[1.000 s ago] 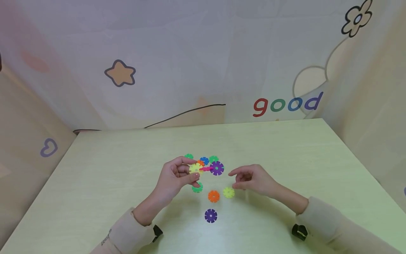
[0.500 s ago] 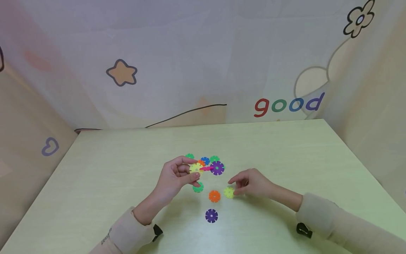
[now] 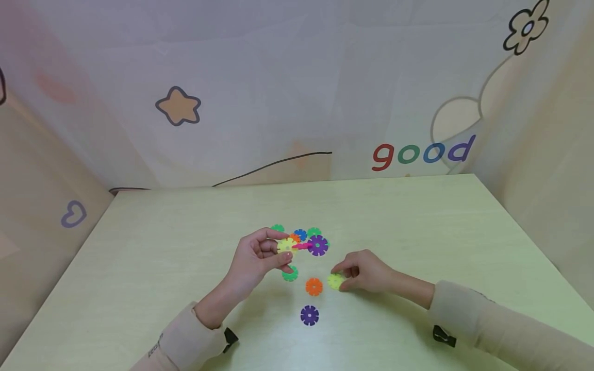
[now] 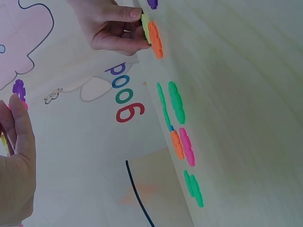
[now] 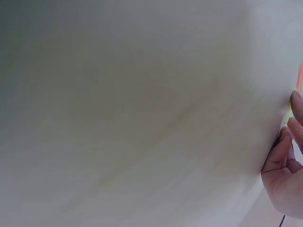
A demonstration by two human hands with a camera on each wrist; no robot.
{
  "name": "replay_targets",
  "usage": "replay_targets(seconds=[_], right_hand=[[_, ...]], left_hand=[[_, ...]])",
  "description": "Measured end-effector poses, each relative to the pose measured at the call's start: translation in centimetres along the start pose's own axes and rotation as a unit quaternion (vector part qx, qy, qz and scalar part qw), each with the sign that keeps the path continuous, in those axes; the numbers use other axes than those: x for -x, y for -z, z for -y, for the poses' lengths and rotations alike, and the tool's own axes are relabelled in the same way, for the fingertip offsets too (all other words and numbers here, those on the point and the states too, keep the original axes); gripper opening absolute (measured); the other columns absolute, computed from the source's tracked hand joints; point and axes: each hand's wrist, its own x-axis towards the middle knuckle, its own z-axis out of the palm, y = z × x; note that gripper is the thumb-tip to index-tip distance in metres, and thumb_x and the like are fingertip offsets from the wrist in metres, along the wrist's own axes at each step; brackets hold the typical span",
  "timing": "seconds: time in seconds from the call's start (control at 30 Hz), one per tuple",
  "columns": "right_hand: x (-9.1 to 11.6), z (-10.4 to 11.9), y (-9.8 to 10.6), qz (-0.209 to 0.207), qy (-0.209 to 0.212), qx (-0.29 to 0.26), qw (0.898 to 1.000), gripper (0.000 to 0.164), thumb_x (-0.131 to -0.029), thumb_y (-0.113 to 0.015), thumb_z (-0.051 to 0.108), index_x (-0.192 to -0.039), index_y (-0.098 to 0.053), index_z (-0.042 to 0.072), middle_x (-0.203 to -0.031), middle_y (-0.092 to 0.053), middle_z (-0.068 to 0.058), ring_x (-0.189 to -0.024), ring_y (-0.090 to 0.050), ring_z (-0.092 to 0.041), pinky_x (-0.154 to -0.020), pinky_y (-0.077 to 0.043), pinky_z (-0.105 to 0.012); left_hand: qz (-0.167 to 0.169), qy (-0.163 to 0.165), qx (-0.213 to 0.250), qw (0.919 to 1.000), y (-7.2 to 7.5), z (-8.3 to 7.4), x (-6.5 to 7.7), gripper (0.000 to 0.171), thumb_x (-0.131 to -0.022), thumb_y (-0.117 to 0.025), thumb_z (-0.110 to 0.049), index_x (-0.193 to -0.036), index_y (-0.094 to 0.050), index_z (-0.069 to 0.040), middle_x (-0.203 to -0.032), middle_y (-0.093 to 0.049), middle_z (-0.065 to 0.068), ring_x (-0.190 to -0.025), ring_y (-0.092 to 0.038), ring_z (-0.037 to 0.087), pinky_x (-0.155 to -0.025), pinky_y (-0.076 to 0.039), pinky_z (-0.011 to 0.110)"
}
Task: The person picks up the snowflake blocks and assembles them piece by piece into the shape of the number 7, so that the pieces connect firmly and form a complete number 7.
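In the head view my left hand holds a yellow snowflake disc between thumb and fingers, raised over the table. Joined to it are a pink disc, seen edge-on, and a purple disc at the far end. My right hand is low at the table, thumb and fingertips pinching the edges of a yellow-green disc. The left wrist view shows this right hand at the disc from the side. Only part of the right hand shows in the right wrist view.
Beside the yellow-green disc lies an orange disc, with a loose purple disc nearer me. A green disc lies below my left hand. Farther back are a blue disc and more green ones, partly hidden. A printed curtain stands behind the table.
My right hand has come down and slightly left, its thumb and fingers closing about the yellow-green disc. The left hand and its joined discs stay nearly still.
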Motion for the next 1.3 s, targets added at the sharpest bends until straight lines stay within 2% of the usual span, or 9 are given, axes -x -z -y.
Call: replay_targets(seconds=[0.23,0.43,0.57,0.8,1.1,1.3], right_hand=[[0.1,0.1,0.1,0.0,-0.007,0.009,1.0,0.026,-0.07,-0.078,0.012,-0.092,-0.067,0.007,-0.074,-0.051,0.005,-0.064,-0.044,-0.009,-0.057,-0.041,-0.02],[0.2,0.5,0.5,0.007,-0.03,-0.03,0.999,0.019,-0.071,-0.075,0.003,-0.083,-0.062,0.009,-0.071,-0.054,0.004,-0.067,-0.048,-0.012,-0.061,-0.045,-0.022],[0.2,0.6,0.8,0.013,-0.034,-0.047,0.998,0.015,-0.073,-0.072,0.001,-0.082,-0.063,0.008,-0.069,-0.053,0.004,-0.066,-0.048,-0.012,-0.06,-0.044,-0.023],[0.5,0.8,1.4,0.022,-0.031,-0.057,0.998,0.009,-0.078,-0.069,0.005,-0.087,-0.066,0.006,-0.066,-0.052,0.004,-0.063,-0.046,-0.011,-0.057,-0.042,-0.023],[0.7,0.9,1.7,0.019,-0.014,-0.113,0.993,0.033,-0.082,-0.065,0.003,-0.115,-0.06,0.001,-0.068,-0.052,0.0,-0.055,-0.046,-0.01,-0.051,-0.041,-0.021],[1.0,1.5,2.0,0.022,-0.006,-0.149,0.989,0.033,-0.086,-0.059,0.002,-0.119,-0.056,-0.002,-0.069,-0.052,-0.003,-0.055,-0.049,-0.015,-0.051,-0.041,-0.021]], left_hand=[[0.002,-0.003,0.005,1.0,0.0,0.0,0.0,0.033,-0.078,-0.061,0.014,-0.108,-0.049,0.016,-0.064,-0.055,0.005,-0.057,-0.064,0.016,-0.066,-0.054,0.034],[0.004,-0.003,0.004,1.0,0.0,0.0,0.0,0.033,-0.078,-0.061,0.014,-0.108,-0.049,0.015,-0.064,-0.055,0.005,-0.057,-0.064,0.015,-0.066,-0.054,0.034],[0.003,-0.001,0.003,1.0,0.0,0.1,0.0,0.033,-0.078,-0.062,0.013,-0.108,-0.049,0.015,-0.064,-0.055,0.004,-0.058,-0.064,0.016,-0.067,-0.054,0.034],[0.002,0.002,0.004,1.0,0.0,0.1,0.0,0.032,-0.078,-0.061,0.014,-0.108,-0.049,0.015,-0.064,-0.056,0.004,-0.057,-0.064,0.015,-0.067,-0.054,0.034],[0.003,0.003,0.003,1.0,0.0,0.0,0.0,0.032,-0.078,-0.06,0.014,-0.109,-0.049,0.015,-0.065,-0.056,0.005,-0.058,-0.064,0.016,-0.067,-0.054,0.035],[0.002,0.005,0.005,1.0,0.0,0.0,0.0,0.033,-0.079,-0.06,0.015,-0.109,-0.049,0.015,-0.065,-0.056,0.005,-0.058,-0.064,0.015,-0.066,-0.054,0.034]])
